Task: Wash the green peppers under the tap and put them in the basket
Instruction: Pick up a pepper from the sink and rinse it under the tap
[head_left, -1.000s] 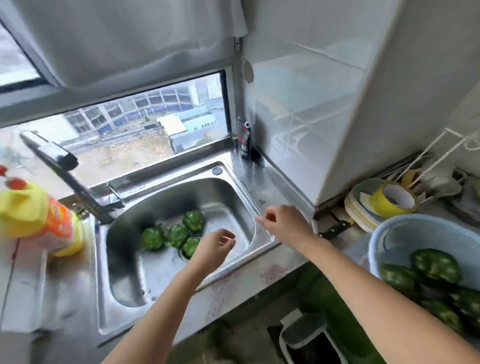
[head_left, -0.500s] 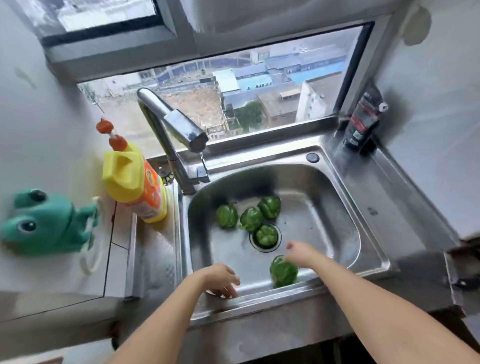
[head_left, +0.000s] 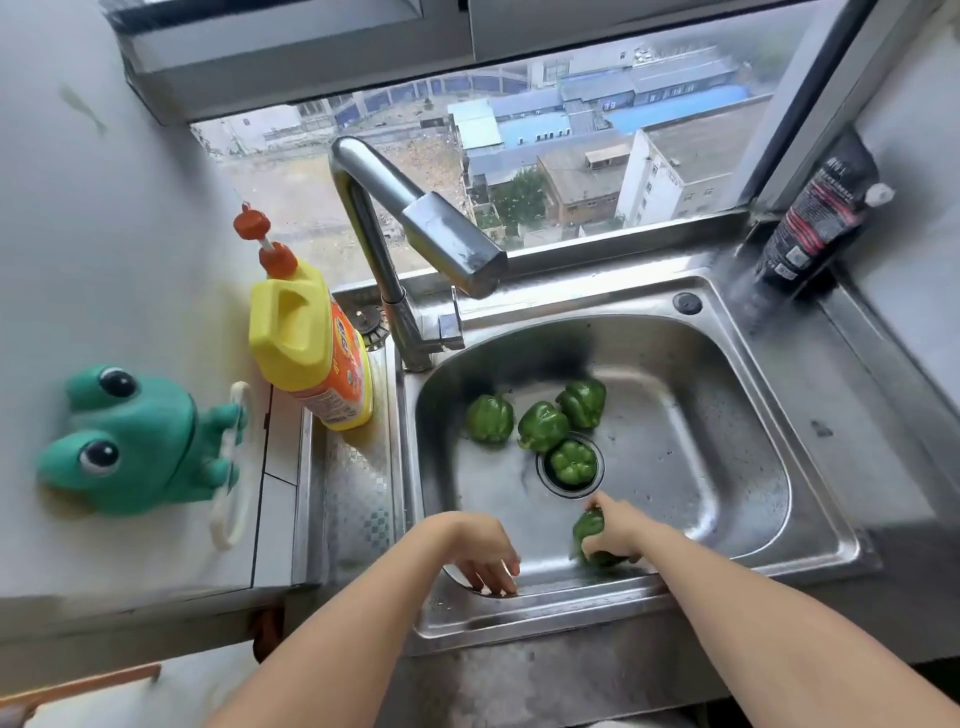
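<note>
Several green peppers lie in the steel sink (head_left: 727, 364): one at the left (head_left: 489, 419), one in the middle (head_left: 543, 426), one further back (head_left: 583, 403) and one on the drain (head_left: 572, 462). My right hand (head_left: 618, 530) is closed around another green pepper (head_left: 588, 526) at the sink's near wall. My left hand (head_left: 485, 551) rests on the sink's front rim, fingers curled down, holding nothing. The tap (head_left: 415, 228) arches over the basin from the back left; no water runs. The basket is out of view.
A yellow detergent bottle (head_left: 306, 343) stands left of the tap. A green frog-shaped holder (head_left: 130, 441) hangs on the left wall. A black pouch (head_left: 810, 223) leans in the back right corner. The window runs behind the sink.
The view swung left from the basket to the sink. My right hand brought a green pepper down into the sink and grips it by the near wall. My left hand settled on the front rim.
</note>
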